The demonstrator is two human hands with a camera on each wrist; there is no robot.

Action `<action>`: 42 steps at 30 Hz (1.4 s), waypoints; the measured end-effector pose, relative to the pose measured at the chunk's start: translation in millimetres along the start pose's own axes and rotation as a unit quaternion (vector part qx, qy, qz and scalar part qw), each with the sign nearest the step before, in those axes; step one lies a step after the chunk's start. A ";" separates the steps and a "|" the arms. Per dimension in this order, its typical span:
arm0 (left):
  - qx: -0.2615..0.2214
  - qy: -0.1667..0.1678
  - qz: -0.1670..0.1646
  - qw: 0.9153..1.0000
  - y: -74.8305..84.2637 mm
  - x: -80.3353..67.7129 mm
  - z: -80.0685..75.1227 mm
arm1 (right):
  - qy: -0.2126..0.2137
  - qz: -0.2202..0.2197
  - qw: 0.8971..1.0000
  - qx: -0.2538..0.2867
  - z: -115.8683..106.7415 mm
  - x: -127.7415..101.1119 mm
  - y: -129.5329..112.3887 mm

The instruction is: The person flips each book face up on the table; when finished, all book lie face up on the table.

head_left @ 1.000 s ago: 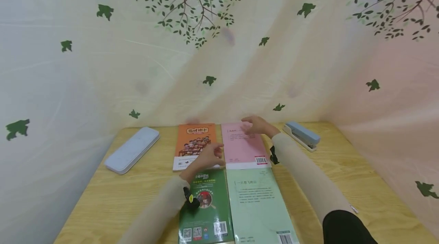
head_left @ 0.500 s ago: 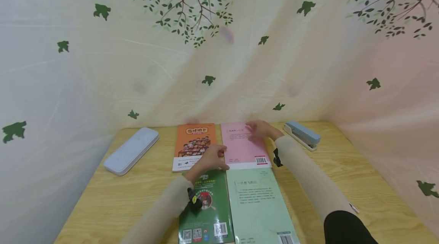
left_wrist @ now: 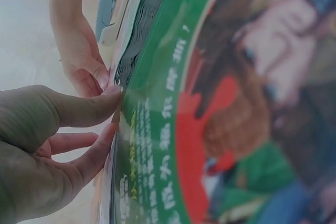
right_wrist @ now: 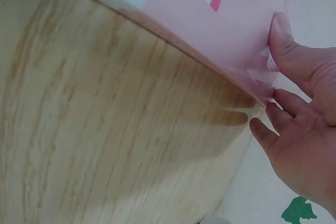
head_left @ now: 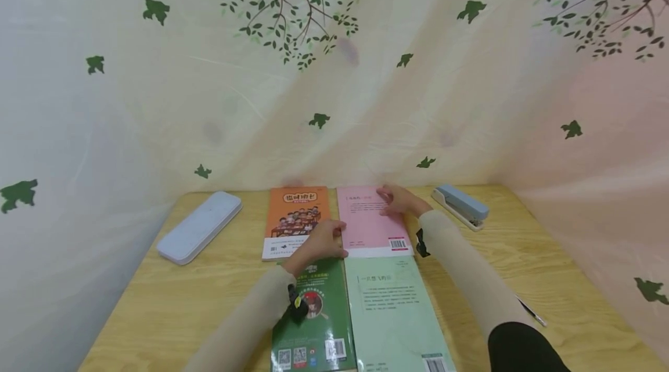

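A pink book (head_left: 368,228) lies flat at the back of the table, back cover up. At its left edge, my left hand (head_left: 320,242) touches with thumb and fingertips spaced along the side. My right hand (head_left: 405,201) holds the book at its far right; in the right wrist view the thumb (right_wrist: 282,32) lies on the cover and other fingers meet the edge. Left of the pink book is an orange book (head_left: 299,209), partly behind the left hand. Nearer me lie a dark green book (head_left: 329,331), partly under the left forearm, and a light green book (head_left: 392,322).
A pale blue flat case (head_left: 201,227) sits at the left on the wooden table (head_left: 172,314). To the right stands a blue stapler (head_left: 461,205). A thin pen-like item (head_left: 533,312) shows beside the right sleeve. Patterned fabric (head_left: 261,145) hangs behind the table.
My right hand has slid slightly right along the pink book's far part. My left hand has shifted a little right to that book's left edge. The books look nearly unmoved.
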State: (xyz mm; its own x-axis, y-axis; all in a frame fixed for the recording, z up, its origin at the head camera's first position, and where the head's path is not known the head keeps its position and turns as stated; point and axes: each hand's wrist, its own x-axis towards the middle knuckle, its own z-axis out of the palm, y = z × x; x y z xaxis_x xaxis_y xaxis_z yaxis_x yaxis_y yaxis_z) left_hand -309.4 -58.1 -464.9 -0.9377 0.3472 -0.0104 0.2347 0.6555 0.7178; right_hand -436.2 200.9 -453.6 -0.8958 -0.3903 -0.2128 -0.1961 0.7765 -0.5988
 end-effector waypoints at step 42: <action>0.000 -0.015 0.001 1.000 -0.6 2.9 -0.5 | -0.022 0.012 0.999 0.023 -7.7 6.4 12.3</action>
State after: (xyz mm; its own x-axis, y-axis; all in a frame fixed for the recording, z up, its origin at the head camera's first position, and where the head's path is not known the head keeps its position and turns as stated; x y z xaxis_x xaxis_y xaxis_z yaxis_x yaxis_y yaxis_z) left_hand -312.3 -57.8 -465.0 -0.9287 0.3696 -0.0297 0.2374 0.6542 0.7181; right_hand -447.4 211.8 -456.4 -0.8812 -0.3938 -0.2617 -0.1551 0.7636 -0.6268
